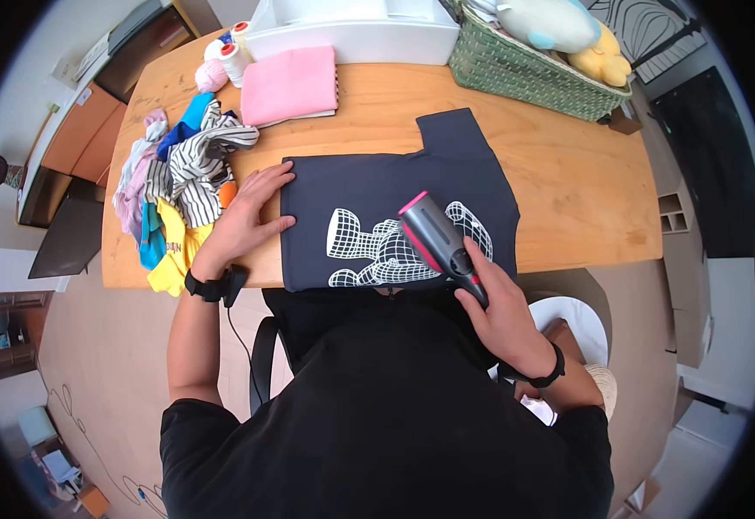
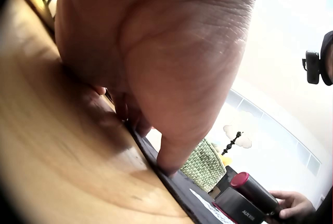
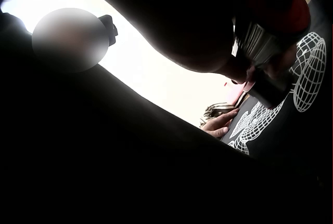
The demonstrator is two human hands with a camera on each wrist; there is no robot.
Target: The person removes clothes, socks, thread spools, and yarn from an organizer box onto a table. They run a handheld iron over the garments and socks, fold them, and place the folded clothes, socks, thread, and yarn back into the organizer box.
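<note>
A dark T-shirt (image 1: pixel 351 182) with a white wireframe figure print lies folded on the wooden table, directly before the person. My right hand (image 1: pixel 503 311) grips the handle of a grey and pink handheld garment steamer (image 1: pixel 429 232), whose head is over the print. In the left wrist view the steamer (image 2: pixel 242 203) shows its pink-rimmed end and side lettering. At the shirt's left edge rests my left hand (image 1: pixel 249 216), its fingers extended and the fingertips and thumb on the fabric. The right wrist view is dark, with the print (image 3: pixel 310 73) beside the steamer.
Left of the shirt lies a heap of crumpled clothes (image 1: pixel 191 164), close to the left forearm. Folded pink cloth (image 1: pixel 289 85), thread spools (image 1: pixel 233 65) and a pink yarn ball (image 1: pixel 211 76) sit behind. Along the back stand a white bin (image 1: pixel 351 43) and a green woven basket (image 1: pixel 524 86) with plush toys.
</note>
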